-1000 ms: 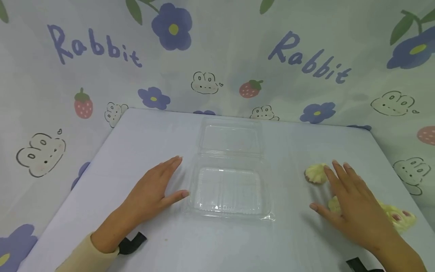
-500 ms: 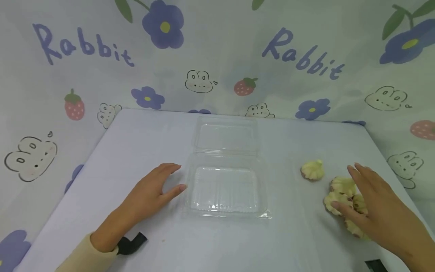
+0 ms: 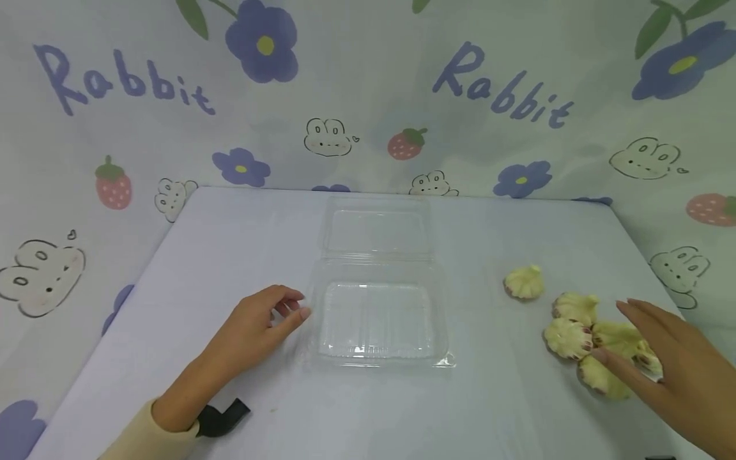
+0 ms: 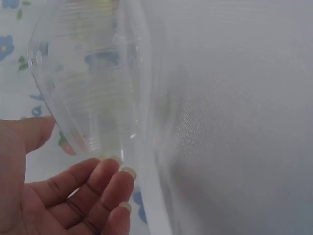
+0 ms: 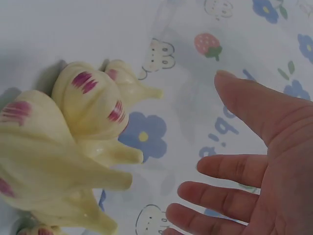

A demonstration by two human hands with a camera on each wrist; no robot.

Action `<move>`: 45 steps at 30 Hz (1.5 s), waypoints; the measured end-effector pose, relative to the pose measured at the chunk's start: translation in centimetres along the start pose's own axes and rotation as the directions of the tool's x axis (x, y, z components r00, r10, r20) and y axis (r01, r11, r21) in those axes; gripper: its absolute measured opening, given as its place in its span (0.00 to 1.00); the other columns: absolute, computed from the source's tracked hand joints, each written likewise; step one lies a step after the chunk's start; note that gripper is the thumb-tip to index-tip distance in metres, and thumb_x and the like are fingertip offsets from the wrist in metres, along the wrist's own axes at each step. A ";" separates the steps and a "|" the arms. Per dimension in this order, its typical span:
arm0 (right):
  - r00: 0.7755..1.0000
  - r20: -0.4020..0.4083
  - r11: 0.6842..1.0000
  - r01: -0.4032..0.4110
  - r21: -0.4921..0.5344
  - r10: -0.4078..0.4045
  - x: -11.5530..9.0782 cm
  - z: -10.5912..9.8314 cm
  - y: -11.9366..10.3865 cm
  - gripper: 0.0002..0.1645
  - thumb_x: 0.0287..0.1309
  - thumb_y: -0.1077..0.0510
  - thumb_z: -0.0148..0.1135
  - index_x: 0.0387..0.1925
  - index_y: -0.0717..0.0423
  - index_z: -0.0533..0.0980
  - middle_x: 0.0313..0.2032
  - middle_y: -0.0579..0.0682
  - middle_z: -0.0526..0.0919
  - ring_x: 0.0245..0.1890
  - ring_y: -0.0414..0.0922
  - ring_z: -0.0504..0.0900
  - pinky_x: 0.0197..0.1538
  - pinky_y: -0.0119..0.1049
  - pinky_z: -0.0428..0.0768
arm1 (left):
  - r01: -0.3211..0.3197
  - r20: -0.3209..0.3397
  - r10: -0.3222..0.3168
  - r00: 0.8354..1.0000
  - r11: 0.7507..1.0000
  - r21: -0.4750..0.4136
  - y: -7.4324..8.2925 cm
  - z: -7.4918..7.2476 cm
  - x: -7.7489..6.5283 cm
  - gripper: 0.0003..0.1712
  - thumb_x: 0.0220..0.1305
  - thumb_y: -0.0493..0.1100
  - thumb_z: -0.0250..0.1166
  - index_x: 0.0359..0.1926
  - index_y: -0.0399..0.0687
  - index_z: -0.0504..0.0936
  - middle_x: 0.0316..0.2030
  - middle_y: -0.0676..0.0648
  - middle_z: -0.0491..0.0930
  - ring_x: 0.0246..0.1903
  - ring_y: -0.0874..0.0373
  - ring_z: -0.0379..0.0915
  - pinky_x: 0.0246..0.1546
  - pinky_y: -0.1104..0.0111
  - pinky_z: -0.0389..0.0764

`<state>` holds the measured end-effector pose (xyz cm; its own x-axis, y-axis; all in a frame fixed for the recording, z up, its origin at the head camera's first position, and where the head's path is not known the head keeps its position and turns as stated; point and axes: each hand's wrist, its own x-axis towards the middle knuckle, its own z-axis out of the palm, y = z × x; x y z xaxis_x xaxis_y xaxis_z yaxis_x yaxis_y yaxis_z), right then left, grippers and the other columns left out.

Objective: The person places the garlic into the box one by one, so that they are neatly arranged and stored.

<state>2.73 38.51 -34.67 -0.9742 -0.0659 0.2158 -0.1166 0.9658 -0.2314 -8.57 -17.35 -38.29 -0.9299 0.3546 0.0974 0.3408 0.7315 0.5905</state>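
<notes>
Right hand (image 3: 684,377) moved nearer the worktop's (image 3: 489,409) right edge, loose and empty — garlic (image 5: 39,142) looks light, hard; pinch its stem (image 5: 117,179).

Garlic bulb (image 3: 648,358) partly behind right thumb (image 3: 627,375); container (image 4: 98,93) cropped, blurry in left wrist view

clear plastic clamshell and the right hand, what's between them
In the head view, the clustered garlic bulbs, then bare white table up to the clamshell; a lone garlic bulb sits farther back.
</notes>
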 end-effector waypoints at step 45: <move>0.901 0.337 0.962 -0.244 -0.124 0.272 -3.3 2.8 2.7 0.49 0.49 0.42 0.84 0.50 0.81 0.72 0.37 0.67 0.79 0.33 0.63 0.82 0.33 0.58 0.82 | 0.269 0.232 -0.212 0.949 0.930 -0.252 0.6 0.7 0.7 0.25 0.78 0.60 0.60 0.31 0.45 0.77 0.14 0.51 0.71 0.15 0.57 0.66 0.16 0.68 0.67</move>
<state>5.10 40.63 -38.61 -0.9749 0.1194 -0.1878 0.1499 0.9760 -0.1577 -8.97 -16.29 -38.42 -0.9230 0.3167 -0.2185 0.0317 0.6286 0.7771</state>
